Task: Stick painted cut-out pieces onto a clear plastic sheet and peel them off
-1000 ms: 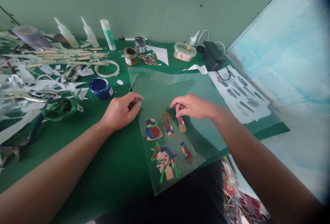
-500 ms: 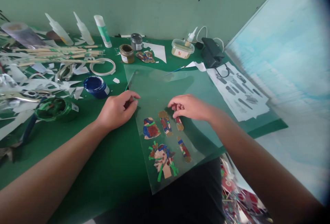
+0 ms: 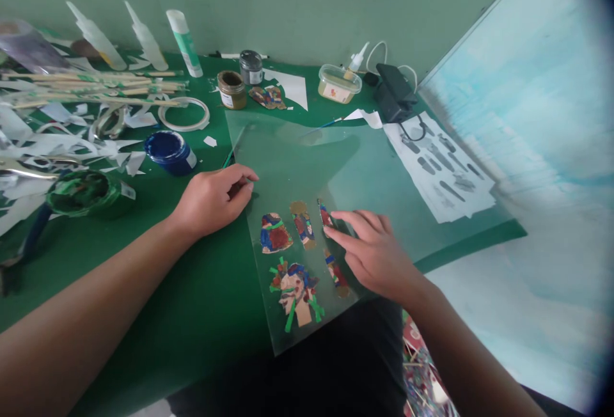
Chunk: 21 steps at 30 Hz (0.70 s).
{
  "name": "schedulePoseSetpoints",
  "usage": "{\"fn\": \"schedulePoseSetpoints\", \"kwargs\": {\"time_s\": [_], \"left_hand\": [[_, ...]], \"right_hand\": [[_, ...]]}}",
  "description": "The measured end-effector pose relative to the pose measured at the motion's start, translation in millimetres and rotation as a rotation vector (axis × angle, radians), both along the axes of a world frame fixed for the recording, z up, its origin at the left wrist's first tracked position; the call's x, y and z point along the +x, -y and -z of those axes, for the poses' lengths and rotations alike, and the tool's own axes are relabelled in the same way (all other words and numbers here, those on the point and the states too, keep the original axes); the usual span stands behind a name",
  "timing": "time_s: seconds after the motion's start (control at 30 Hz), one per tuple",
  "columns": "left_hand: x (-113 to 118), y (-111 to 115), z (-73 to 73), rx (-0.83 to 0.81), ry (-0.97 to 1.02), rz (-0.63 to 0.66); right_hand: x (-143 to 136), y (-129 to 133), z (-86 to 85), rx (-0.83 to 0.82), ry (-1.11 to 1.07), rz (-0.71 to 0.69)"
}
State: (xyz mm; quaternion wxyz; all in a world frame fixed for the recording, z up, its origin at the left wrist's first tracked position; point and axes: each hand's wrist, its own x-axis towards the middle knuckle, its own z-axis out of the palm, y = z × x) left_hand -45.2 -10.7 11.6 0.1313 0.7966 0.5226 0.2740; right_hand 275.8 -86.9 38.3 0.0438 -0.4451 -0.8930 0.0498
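A sheet of clear film (image 3: 297,161) lies on the green tabletop with several colourful paper cutouts on it. At the right edge of a narrow strip cutout (image 3: 325,212), my right hand (image 3: 377,247) has its fingers stretched out, fingertips touching it. Below it is another strip cutout (image 3: 337,274); to the left are a longer one (image 3: 303,225) and a torso-like cutout (image 3: 275,233). A head-in-profile cutout (image 3: 297,292) sits nearest me. My left hand (image 3: 215,199) rests by the film's left edge, fingers loosely curled, a gap between thumb and forefinger, nothing seen in it.
Left stand open jars of blue paint (image 3: 170,151) and green paint (image 3: 89,194), beside paper scraps, sticks and a tape ring (image 3: 185,114). Brown paint (image 3: 232,89), a glue stick (image 3: 185,43) and a plastic tub (image 3: 339,84) line the back. Printed sheets (image 3: 441,167) lie right.
My right hand has swung down and right, from above the narrow strip to its right side, and its fingers have straightened. The left hand stays put; the view has shifted slightly.
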Motion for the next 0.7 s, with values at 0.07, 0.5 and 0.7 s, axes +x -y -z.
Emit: {"fn": "schedulePoseSetpoints", "kwargs": {"time_s": [0.07,0.5,0.7], "left_hand": [[1.5,-0.9,-0.5,-0.002,-0.085,0.043],[3.8,-2.7,-5.2,-0.055,-0.162,0.124],[2.1,-3.4,0.2,-0.027,-0.15,0.146]], "right_hand": [[-1.9,6.5,2.0,0.025,0.068,0.008],[6.3,10.7,3.2,0.062,0.07,0.085],[8.4,12.2,5.3,0.096,0.044,0.13]]}}
